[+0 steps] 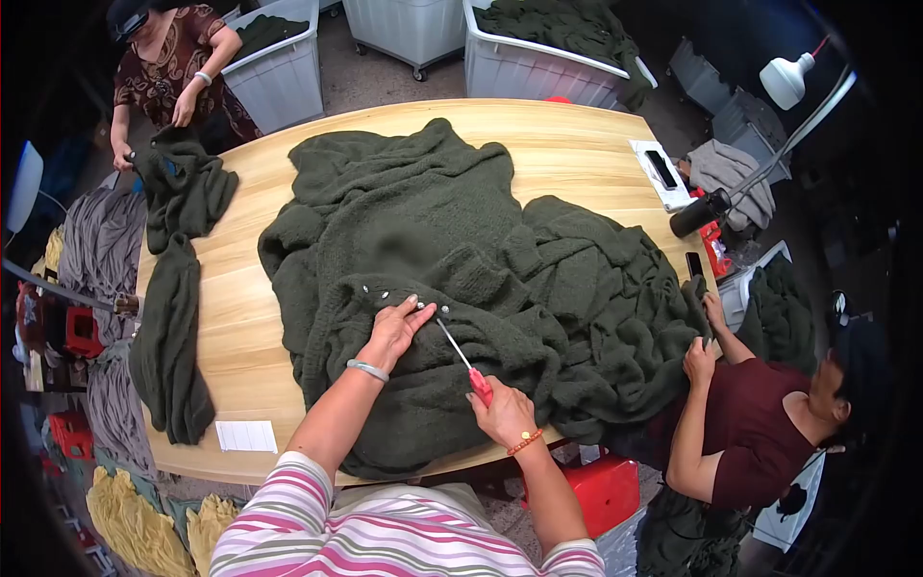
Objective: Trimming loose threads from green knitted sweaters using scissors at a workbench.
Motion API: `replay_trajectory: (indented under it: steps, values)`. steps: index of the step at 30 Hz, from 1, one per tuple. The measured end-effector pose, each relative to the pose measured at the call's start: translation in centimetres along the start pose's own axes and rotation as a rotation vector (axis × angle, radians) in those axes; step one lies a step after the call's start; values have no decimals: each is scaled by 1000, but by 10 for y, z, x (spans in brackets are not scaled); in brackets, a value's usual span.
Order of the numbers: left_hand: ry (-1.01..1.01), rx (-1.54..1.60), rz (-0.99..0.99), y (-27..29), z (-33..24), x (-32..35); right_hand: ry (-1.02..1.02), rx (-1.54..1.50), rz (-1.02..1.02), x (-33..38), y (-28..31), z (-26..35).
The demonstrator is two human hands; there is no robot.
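Note:
Dark green knit garments (pixel 423 207) lie heaped across the middle of the table, several small shiny pieces (pixel 385 294) showing on the knit in front of me. My left hand (pixel 394 325) presses its fingertips together on the knit beside these pieces; what exactly it pinches is partly hidden. My right hand (pixel 505 413) is closed around the red handle of a screwdriver-like tool (pixel 456 341). Its thin metal shaft slants up and left, the tip at the knit just right of my left fingertips. The tip's shape is too small to tell.
A pale wooden table (pixel 577 154) bears the heap. One co-worker (pixel 173 67) handles green knit at far left; another (pixel 740 423) grips the heap's right end. Lamp (pixel 786 82), black bottle (pixel 700 212) and phone (pixel 661 169) are at right. A red stool (pixel 601 495) stands below.

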State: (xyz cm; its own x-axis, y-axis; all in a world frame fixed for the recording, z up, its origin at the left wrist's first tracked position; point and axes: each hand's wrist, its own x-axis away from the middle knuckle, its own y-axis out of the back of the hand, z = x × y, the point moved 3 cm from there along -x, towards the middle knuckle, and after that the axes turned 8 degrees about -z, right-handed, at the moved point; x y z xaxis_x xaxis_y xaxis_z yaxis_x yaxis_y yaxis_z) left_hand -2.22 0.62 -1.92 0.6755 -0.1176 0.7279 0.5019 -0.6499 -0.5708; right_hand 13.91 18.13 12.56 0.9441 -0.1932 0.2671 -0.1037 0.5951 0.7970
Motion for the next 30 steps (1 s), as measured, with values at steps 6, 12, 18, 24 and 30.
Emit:
replay_trajectory:
  steps: [6, 12, 18, 24, 30]
  values:
    - [-88, -129, 80, 9, -9, 18, 39, -2, 55, 2, -2, 6]
    - [60, -155, 107, -9, -4, 29, 48, -77, 22, 3, 2, -9]
    - [141, -152, 83, -32, 27, 13, -34, -9, -6, 3, 15, -19]
    - [-14, -237, 57, -32, 39, 6, -77, 88, 4, 2, 23, -21]
    - [-189, -407, 51, 2, 26, 1, -23, 45, 58, 5, 26, -21]
